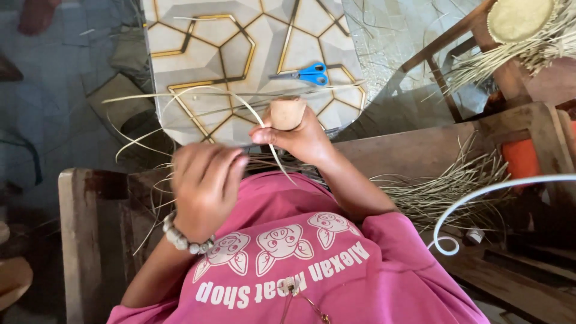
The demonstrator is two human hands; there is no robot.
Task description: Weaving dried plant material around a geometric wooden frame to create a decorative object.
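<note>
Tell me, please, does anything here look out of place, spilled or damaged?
Little stands out. Loose straw strands lie scattered over the wooden bench beside the right hand. The blue scissors rest flat on the patterned board, undamaged.

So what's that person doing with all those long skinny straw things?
A person in a pink shirt is working with thin pale reed strips. The right hand grips a small tan woven piece and pinches a strip that curves across it. The left hand, with a bead bracelet, is just beside it. Blue-handled scissors lie on the patterned table, and loose strips lie on the wooden bench.
</note>
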